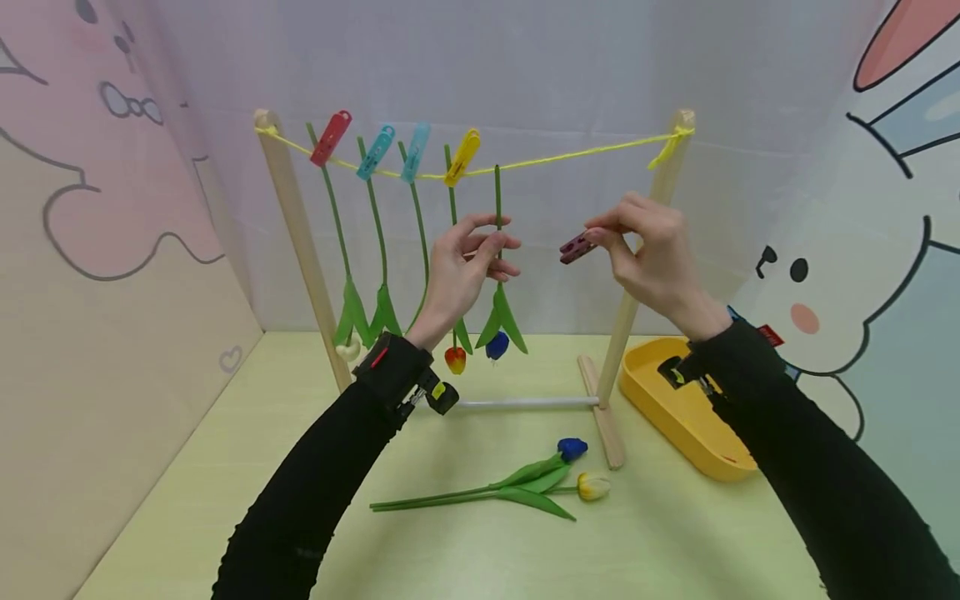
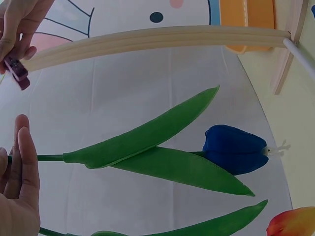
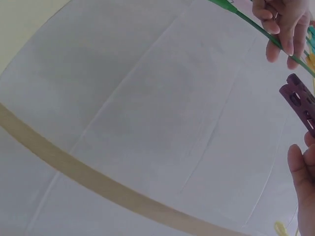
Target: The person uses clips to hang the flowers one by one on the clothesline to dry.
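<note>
My left hand pinches the green stem of a blue tulip, which hangs bloom-down with its stem end up at the yellow string. In the left wrist view the blue bloom and two long leaves show plainly. To the right of it, my right hand holds a dark purple clothespin between thumb and fingers. The clothespin points toward the tulip stem but stays apart from it and from the string. Left of the blue tulip, an upside-down red-and-yellow tulip hangs from a yellow clothespin.
Further left, red and blue clothespins hold more tulips. The string joins two wooden posts. A blue tulip and a pale yellow tulip lie on the table. At right stands a yellow tray.
</note>
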{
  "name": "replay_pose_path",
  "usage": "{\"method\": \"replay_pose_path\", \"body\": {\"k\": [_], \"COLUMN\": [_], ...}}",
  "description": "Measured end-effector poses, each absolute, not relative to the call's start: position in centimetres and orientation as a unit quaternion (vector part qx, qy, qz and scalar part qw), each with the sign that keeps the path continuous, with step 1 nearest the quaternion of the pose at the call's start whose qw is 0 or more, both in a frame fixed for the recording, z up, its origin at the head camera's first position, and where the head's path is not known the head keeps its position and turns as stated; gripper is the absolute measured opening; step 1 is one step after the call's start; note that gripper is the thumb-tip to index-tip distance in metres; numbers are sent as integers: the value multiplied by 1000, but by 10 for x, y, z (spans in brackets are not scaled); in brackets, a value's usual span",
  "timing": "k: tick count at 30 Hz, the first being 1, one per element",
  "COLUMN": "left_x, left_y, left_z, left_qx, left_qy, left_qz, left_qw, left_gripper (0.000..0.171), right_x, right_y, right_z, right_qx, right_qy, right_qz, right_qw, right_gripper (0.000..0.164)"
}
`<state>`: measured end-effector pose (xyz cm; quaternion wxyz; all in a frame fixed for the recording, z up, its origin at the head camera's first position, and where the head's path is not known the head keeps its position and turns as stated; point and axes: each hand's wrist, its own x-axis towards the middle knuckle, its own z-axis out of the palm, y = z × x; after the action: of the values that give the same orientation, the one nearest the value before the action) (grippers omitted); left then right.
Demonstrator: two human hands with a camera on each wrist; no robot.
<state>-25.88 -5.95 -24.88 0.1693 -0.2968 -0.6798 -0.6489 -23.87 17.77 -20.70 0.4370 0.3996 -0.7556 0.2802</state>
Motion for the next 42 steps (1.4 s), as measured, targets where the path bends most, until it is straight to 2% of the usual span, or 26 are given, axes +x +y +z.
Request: {"method": "replay_pose_path", "body": {"k": [6,11,20,34,42], "left_x": [-260,-259,-256,-255,-255], "left_y": [-57,-56,-53,-47,-48], "left_z": [-244,-236,-232,-227,-228], "left_qx": [-286,-264,-234,-218,-216], "left_qy": [-674,-677,-685,-683,-690], "left_qz": [-659,-664,-663,-668,-661], "left_qw": [175,179,191,197,202], "left_gripper": [33,32,33,34,34], "right_x": [-248,-251,-259,-268,-270], "right_y": [160,146,125,110,103], "right_z": [-179,-154,-123,-99,-98], "right_qx": [428,439,412,332,324], "right_qy": [-745,-742,-756,-829,-840], "right_qz": [264,249,263,276,267], "right_qw": [439,441,436,356,343], "right_gripper": [3,10,18,22,22]}}
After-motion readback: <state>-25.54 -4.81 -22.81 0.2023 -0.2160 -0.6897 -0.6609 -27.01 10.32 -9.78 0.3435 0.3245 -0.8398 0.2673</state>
